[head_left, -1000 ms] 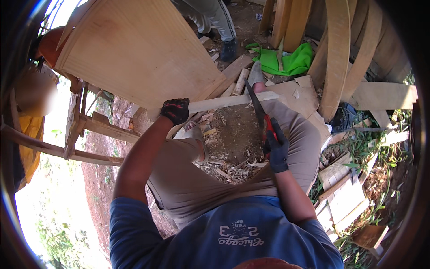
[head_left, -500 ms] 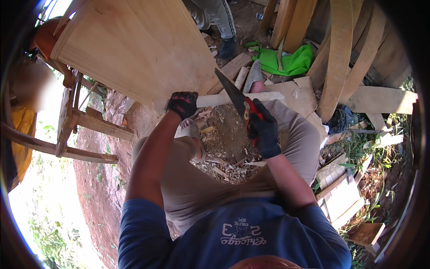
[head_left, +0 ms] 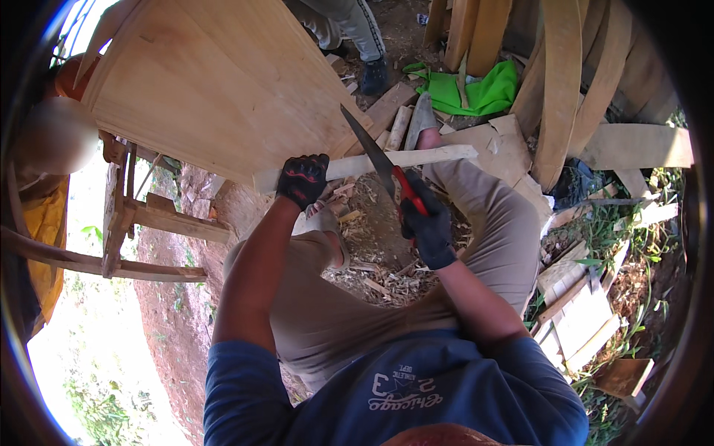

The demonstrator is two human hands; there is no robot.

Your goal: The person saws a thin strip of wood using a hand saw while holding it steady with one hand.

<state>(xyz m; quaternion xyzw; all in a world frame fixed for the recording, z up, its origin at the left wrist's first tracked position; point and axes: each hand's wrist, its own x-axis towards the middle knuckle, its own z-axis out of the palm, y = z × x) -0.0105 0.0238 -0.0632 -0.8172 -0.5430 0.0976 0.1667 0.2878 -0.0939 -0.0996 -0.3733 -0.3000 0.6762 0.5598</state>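
Note:
A pale strip of wood lies crosswise before me, reaching over my right thigh. Black-and-red gloved, my left hand is closed round it near its left end. In a dark glove, my right hand grips the red handle of a hand saw. The dark blade slants up and left across the strip, its tip beyond the far edge; whether the teeth touch the wood I cannot tell. Just past the strip stands a broad wooden panel, close to my left hand.
Another person's legs stand beyond the panel, and a second person is at the far left by a wooden frame. A green cloth and curved boards lie at the upper right. Wood scraps litter the ground.
The saw and my right hand have moved slightly left and down, and the blade now crosses the strip farther left. My left hand keeps hold of the strip.

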